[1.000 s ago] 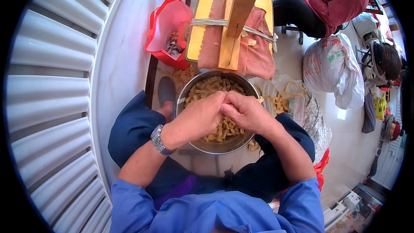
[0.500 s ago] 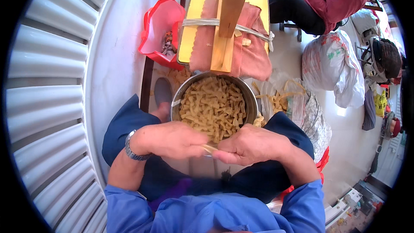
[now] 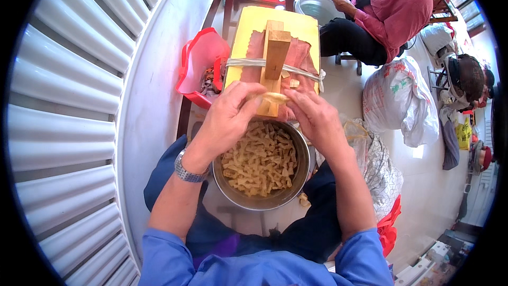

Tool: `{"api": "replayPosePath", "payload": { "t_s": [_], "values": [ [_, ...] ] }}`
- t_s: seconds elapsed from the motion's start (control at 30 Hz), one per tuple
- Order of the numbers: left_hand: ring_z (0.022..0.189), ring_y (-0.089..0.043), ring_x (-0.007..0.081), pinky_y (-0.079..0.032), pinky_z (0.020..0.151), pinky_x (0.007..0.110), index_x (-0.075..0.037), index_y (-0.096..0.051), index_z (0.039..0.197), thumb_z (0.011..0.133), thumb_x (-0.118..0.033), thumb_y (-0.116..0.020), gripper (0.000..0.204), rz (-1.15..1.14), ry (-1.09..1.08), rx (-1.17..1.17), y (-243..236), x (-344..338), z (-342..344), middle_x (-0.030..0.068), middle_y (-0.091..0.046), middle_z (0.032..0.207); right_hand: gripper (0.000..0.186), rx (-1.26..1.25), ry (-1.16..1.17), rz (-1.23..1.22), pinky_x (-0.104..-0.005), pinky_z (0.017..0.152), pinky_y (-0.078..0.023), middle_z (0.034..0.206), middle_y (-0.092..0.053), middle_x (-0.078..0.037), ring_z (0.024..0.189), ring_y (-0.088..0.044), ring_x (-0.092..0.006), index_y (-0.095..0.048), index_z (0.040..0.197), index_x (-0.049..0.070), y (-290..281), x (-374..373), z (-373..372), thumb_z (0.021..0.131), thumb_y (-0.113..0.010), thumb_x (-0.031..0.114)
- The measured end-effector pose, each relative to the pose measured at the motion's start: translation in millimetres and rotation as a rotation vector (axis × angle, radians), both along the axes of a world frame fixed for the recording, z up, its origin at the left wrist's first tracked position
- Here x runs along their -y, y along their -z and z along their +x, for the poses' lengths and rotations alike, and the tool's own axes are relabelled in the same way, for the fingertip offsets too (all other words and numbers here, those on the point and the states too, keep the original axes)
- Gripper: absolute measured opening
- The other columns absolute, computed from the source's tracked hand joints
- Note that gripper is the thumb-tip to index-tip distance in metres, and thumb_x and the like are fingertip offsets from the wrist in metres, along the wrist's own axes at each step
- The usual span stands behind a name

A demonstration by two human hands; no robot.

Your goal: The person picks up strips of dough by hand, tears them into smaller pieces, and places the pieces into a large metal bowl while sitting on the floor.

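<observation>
Between the fingertips of both hands is a pale yellow strip point(image 3: 275, 97), just above the foot of a wooden block point(image 3: 277, 55). My left hand point(image 3: 232, 110), with a metal watch on its wrist, pinches one end of it. The other end is at the fingers of my right hand point(image 3: 316, 119), which are closed on it. The block stands on a yellow board point(image 3: 254, 18) covered partly by a reddish-brown cloth point(image 3: 304, 55) and wrapped with white cord point(image 3: 244, 63). Below my hands, a metal pot point(image 3: 259, 204) holds many tan cut pieces point(image 3: 258, 159).
A red bag point(image 3: 193, 69) with scraps stands left of the board, beside a white ribbed radiator point(image 3: 63, 143). At the far right, a seated person in pink point(image 3: 394, 18) works near a pale bucket point(image 3: 313, 6). White sacks point(image 3: 399, 95) lie on the right.
Both hands have moved forward from the pot's near rim to the wooden block, carrying the strip. The view has shifted, showing more beyond the board.
</observation>
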State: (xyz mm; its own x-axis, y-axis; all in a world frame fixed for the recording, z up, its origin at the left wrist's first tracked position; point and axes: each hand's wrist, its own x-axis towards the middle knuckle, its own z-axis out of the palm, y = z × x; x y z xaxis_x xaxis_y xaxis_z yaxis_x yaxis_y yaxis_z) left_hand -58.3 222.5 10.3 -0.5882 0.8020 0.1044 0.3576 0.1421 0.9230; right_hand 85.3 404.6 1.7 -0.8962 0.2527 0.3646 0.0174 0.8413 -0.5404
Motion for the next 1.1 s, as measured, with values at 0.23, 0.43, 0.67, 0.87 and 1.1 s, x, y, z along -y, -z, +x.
{"api": "replayPosePath", "payload": {
  "t_s": [0.23,0.43,0.67,0.87,1.1],
  "values": [
    [0.087,-0.062,0.0146,-0.051,0.077,0.030,-0.001,-0.068,0.104,0.095,-0.011,-0.063,0.015,0.003,-0.162,-0.004,10.2,-16.0,-1.0,0.0062,-0.064,0.094,0.026,0.073,0.083,0.120,-0.0443,0.074,-0.055,0.093,-0.067,-0.016,0.086,-0.065,-0.0377,-0.065,0.113,0.006,6.8,0.2,-10.0,0.087,-0.061,0.005],
    [0.081,-0.066,0.0222,-0.052,0.075,0.032,0.000,-0.069,0.099,0.092,-0.012,-0.065,0.015,-0.175,-0.166,-0.219,34.5,-9.3,0.5,0.0119,-0.067,0.091,0.019,0.075,0.167,0.004,-0.0442,0.076,-0.053,0.100,-0.071,-0.016,0.091,-0.067,-0.0375,-0.071,0.107,0.006,30.8,-11.6,-0.5,0.090,-0.067,0.012],
    [0.073,-0.064,0.0187,-0.050,0.067,0.031,-0.001,-0.068,0.090,0.099,-0.030,-0.061,0.031,-0.155,-0.049,0.204,17.7,16.3,14.7,0.0073,-0.067,0.081,0.017,0.047,-0.185,-0.098,-0.0387,0.079,-0.054,0.095,-0.072,-0.009,0.089,-0.068,-0.0291,-0.075,0.098,0.005,-7.5,12.8,9.1,0.081,-0.076,0.010],
    [0.067,-0.063,0.0125,-0.052,0.058,0.027,-0.006,-0.062,0.109,0.105,-0.047,-0.045,0.045,0.039,0.196,1.369,13.3,17.8,44.4,0.0040,-0.067,0.085,0.024,-0.230,-0.391,-0.126,-0.0399,0.083,-0.051,0.101,-0.070,-0.005,0.096,-0.066,-0.0238,-0.074,0.098,0.010,-12.6,39.6,9.5,0.074,-0.075,0.013],
    [0.099,-0.065,0.0116,-0.055,0.085,0.026,0.002,-0.057,0.127,0.105,-0.034,-0.051,0.042,0.008,0.290,1.393,23.1,17.9,47.4,0.0083,-0.066,0.114,0.034,-0.307,-0.598,-0.002,-0.0387,0.087,-0.047,0.100,-0.065,-0.002,0.096,-0.061,-0.0229,-0.071,0.107,0.009,-12.5,76.9,19.5,0.074,-0.070,0.017]
  ]
}}
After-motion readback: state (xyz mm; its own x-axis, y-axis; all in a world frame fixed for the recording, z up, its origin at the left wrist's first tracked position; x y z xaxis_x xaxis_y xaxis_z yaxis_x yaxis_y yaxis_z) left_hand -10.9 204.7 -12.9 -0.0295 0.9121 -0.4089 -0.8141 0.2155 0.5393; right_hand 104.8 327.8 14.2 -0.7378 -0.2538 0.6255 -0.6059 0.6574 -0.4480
